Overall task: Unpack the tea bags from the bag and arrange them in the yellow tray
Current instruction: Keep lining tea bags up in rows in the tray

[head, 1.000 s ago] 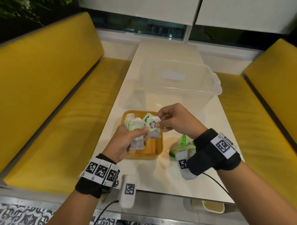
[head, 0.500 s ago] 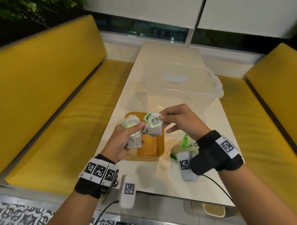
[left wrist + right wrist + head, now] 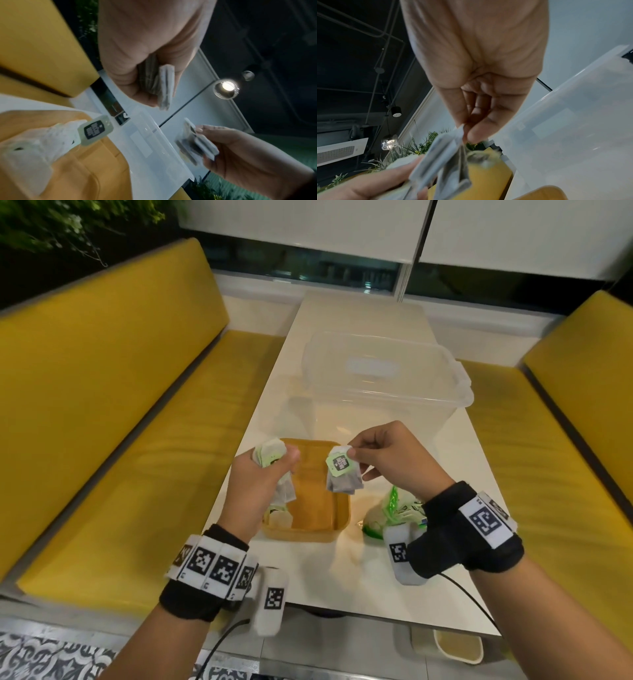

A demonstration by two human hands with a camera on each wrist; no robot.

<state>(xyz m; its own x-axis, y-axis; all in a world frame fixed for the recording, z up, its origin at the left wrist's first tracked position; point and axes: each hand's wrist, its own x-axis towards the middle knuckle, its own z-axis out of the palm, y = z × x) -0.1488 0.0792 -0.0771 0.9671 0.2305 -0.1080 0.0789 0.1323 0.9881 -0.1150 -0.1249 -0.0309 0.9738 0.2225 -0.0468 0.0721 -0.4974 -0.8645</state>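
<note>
The yellow tray [image 3: 339, 510] sits on the white table near its front edge, with a tea bag [image 3: 279, 518] lying in its near left corner. My left hand [image 3: 263, 474] grips a bundle of tea bags [image 3: 272, 455] above the tray's left side. My right hand [image 3: 383, 455] pinches one tea bag [image 3: 342, 477] with a green tag by its top corner, over the tray's right side. In the left wrist view the bundle of tea bags [image 3: 159, 83] sits in my curled fingers. The green and white bag [image 3: 394, 513] lies right of the tray, partly behind my right wrist.
A large clear plastic tub [image 3: 383, 378] stands on the table just behind the tray. Yellow benches [image 3: 113, 412] flank the table on both sides. The table's near edge [image 3: 359, 614] lies just below my wrists.
My hands have drawn apart. The right hand has pulled one tea bag away from the bundle, to the right, while the left hand moved left with the rest.
</note>
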